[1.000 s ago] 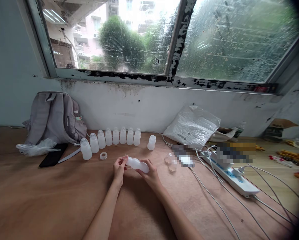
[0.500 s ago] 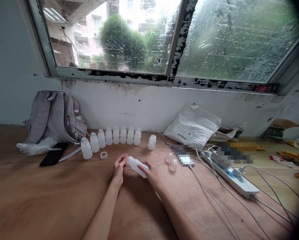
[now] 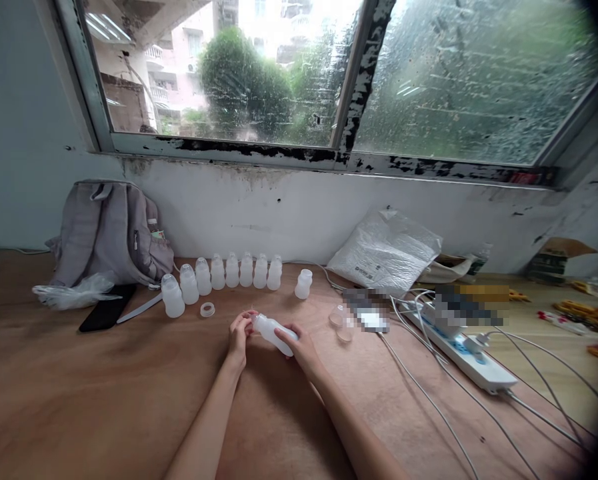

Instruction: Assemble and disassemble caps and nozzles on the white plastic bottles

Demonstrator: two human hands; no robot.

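Observation:
My right hand (image 3: 299, 345) grips a small translucent white plastic bottle (image 3: 273, 333), held tilted with its neck toward the left. My left hand (image 3: 239, 335) is closed at the bottle's mouth, fingertips pinched on its neck or cap; what they pinch is too small to name. Both hands hover just above the brown wooden table (image 3: 103, 393). Behind them stands a curved row of several like bottles (image 3: 219, 275), one more bottle (image 3: 303, 284) apart on the right, and a loose white ring cap (image 3: 207, 309).
A grey backpack (image 3: 109, 233), a crumpled clear bag (image 3: 73, 293), a black phone (image 3: 106, 308) and a knife-like strip lie at the left. Clear lids (image 3: 341, 321), a white plastic bag (image 3: 386, 252), a power strip (image 3: 471, 357) and several cables lie at the right.
The bottle has tilted, its neck rising toward my left hand, and both hands have drawn slightly closer together. Everything else on the table is unchanged.

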